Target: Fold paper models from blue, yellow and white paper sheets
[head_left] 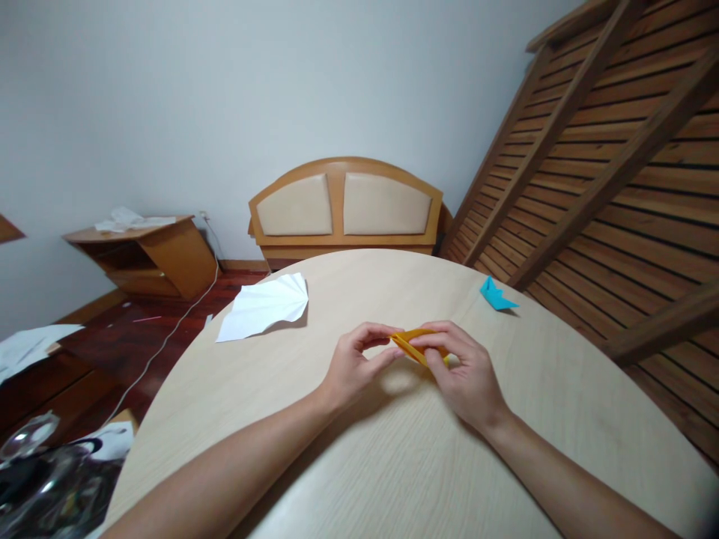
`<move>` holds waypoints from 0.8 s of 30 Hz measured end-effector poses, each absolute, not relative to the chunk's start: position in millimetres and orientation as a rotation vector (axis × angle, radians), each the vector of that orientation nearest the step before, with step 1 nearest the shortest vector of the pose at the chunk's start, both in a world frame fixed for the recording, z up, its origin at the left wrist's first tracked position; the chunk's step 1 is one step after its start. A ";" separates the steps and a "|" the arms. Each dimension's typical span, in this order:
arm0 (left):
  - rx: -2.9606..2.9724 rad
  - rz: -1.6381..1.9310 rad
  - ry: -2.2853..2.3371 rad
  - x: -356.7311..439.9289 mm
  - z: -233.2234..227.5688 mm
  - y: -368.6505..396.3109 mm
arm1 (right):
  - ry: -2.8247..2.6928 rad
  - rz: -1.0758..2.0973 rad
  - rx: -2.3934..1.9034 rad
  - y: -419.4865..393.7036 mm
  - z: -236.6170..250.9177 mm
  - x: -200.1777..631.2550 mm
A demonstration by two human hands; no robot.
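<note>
A folded piece of yellow paper (419, 343) is held between both hands, just above the round wooden table (337, 479). My left hand (359, 359) pinches its left end between thumb and fingers. On the other side, my right hand (463, 370) grips it with the thumb in front and the fingers behind, covering much of its right part. Layered folds show at the left end. A small blue folded paper boat (496, 295) sits at the table's far right, apart from my hands. To the far left lies a creased white sheet of paper (267, 305) with fan-like folds.
Beyond the table stands a headboard (345, 166) against the wall. Wooden slats (607, 202) lean along the right side. At left are a low cabinet (180, 258) with papers on top, a white cable (162, 348) on the floor, and a clear plastic bag (50, 486).
</note>
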State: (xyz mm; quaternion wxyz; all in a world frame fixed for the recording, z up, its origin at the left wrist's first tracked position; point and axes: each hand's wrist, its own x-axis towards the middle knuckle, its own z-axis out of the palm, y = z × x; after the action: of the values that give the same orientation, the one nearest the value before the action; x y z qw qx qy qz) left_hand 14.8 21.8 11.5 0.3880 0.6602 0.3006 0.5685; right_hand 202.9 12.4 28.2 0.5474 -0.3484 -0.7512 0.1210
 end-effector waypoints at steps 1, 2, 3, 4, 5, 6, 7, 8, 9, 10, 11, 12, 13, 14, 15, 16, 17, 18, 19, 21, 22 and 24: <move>1.682 1.449 0.767 14.5 12.2 21.4 | -1.798 0.259 -0.824 11.5 29.5 202.9; 1.685 1.451 0.774 14.2 13.0 21.2 | -1.814 0.218 -0.824 10.6 30.9 203.0; 1.687 1.455 0.787 14.0 13.9 21.1 | -1.827 0.165 -0.824 9.6 32.4 203.0; 1.692 1.461 0.801 13.8 14.7 21.1 | -1.838 0.107 -0.826 8.6 33.9 202.9; 1.701 1.468 0.816 13.6 15.6 21.1 | -1.846 0.045 -0.827 7.6 35.4 202.8; 1.715 1.472 0.828 13.6 16.4 21.0 | -1.854 -0.015 -0.828 6.6 36.9 202.6; 1.735 1.474 0.837 13.6 17.2 20.7 | -1.861 -0.070 -0.828 5.6 38.3 202.5; 1.759 1.477 0.841 13.7 18.0 20.2 | -1.869 -0.119 -0.830 4.7 39.6 202.3; 1.786 1.481 0.838 13.9 18.8 19.5 | -1.874 -0.161 -0.834 3.8 40.8 202.2; 1.810 1.490 0.830 14.0 19.5 18.6 | -1.878 -0.198 -0.841 2.8 41.9 202.1; 1.830 1.503 0.820 14.2 20.2 17.5 | -1.879 -0.229 -0.850 1.9 43.1 202.1; 1.846 1.518 0.810 14.3 20.9 16.3 | -1.880 -0.253 -0.859 0.9 44.5 202.1; 1.861 1.532 0.802 14.4 21.5 15.1 | -1.883 -0.272 -0.865 -0.1 46.0 202.1; 1.879 1.542 0.797 14.5 22.1 13.9 | -1.887 -0.289 -0.869 -1.1 47.6 202.0; 1.899 1.548 0.795 14.5 22.7 12.9 | -1.893 -0.304 -0.872 -2.2 49.3 201.9; 1.922 1.553 0.793 14.4 23.3 12.0 | -1.898 -0.314 -0.873 -3.4 51.0 201.8; 1.943 1.560 0.791 14.3 24.0 11.3 | -1.905 -0.318 -0.874 -4.5 52.5 201.5; 1.965 1.570 0.786 14.3 24.7 10.8 | -1.912 -0.313 -0.876 -5.5 53.7 201.2; 1.987 1.582 0.777 14.2 25.4 10.5 | -1.916 -0.305 -0.874 -6.4 54.5 200.8; 2.033 1.606 0.755 14.2 26.7 10.2 | -1.925 -0.278 -0.856 -7.5 54.8 199.9; 2.053 1.615 0.750 14.2 27.3 10.0 | -1.929 -0.263 -0.841 -7.7 54.3 199.5; 2.085 1.624 0.754 14.3 27.8 9.4 | -1.934 -0.234 -0.808 -7.7 52.8 199.2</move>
State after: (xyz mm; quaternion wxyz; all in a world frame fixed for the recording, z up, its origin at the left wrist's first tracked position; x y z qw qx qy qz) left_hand 14.3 9.4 27.8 0.1953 0.7441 0.2692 0.5795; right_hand 199.2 -7.7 52.8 0.4937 -0.3333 -0.7974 -0.0964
